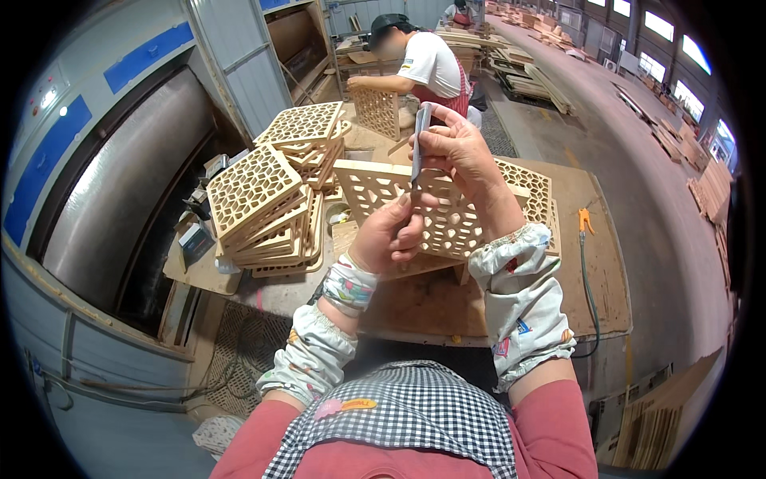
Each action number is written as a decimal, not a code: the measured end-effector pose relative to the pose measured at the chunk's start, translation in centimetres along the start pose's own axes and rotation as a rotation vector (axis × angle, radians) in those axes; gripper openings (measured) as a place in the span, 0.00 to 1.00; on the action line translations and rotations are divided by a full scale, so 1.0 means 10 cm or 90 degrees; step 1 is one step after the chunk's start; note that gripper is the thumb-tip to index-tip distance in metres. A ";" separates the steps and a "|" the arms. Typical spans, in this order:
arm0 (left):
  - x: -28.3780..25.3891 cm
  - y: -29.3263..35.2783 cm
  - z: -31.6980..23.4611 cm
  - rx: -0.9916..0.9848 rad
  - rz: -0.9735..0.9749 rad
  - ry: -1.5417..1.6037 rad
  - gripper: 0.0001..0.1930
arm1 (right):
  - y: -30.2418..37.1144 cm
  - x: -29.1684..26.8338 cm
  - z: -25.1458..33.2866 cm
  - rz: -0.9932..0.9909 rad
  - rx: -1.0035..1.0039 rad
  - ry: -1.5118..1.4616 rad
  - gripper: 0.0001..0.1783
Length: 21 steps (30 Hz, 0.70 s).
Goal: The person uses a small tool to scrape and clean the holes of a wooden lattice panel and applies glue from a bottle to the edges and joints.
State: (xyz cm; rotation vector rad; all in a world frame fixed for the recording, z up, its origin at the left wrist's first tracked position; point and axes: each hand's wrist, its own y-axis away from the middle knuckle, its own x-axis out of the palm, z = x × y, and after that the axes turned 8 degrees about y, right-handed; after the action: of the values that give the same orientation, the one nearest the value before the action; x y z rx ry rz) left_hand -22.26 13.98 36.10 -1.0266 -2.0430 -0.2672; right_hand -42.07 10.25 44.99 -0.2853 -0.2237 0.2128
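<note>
Raised above the workbench, my right hand [461, 152] is closed on the upper part of a narrow grey strip [423, 132], which looks folded and stands almost upright. Its dark lower end comes down to my left hand [387, 234], whose thumb and fingers pinch it. The material of the strip is not clear. Just beyond both hands, a pale wooden panel [455, 231] cut with rows of holes leans on the bench, partly hidden by them. Behind it on the right lies another lattice panel [527, 182].
Lattice panels in a tall stack [254, 191] fill the bench's left side. An orange air gun [586, 222] with a hose lies at the right on the wooden bench top [594, 295]. Across the bench, a co-worker [435, 68] holds a lattice panel [377, 112]. Metal machinery [136, 184] stands left.
</note>
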 end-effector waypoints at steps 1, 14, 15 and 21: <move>0.07 -0.01 0.01 0.023 -0.045 -0.037 0.20 | -0.01 -0.01 0.00 -0.012 -0.002 0.010 0.33; 0.25 -0.31 -0.01 0.411 -0.344 -0.602 0.16 | -0.02 -0.03 -0.05 0.032 0.005 0.002 0.19; 0.24 -0.30 -0.01 0.439 -0.357 -0.610 0.17 | -0.01 -0.01 -0.04 0.030 0.007 -0.004 0.19; 0.32 -0.28 -0.12 0.427 -0.341 -0.565 0.21 | 0.00 0.03 -0.04 -0.036 -0.017 -0.011 0.16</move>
State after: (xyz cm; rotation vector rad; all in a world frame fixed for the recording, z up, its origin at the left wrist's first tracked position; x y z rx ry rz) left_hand -24.69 13.43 39.74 -0.1310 -2.8622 0.6971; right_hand -41.71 10.19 44.65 -0.3033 -0.2517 0.1563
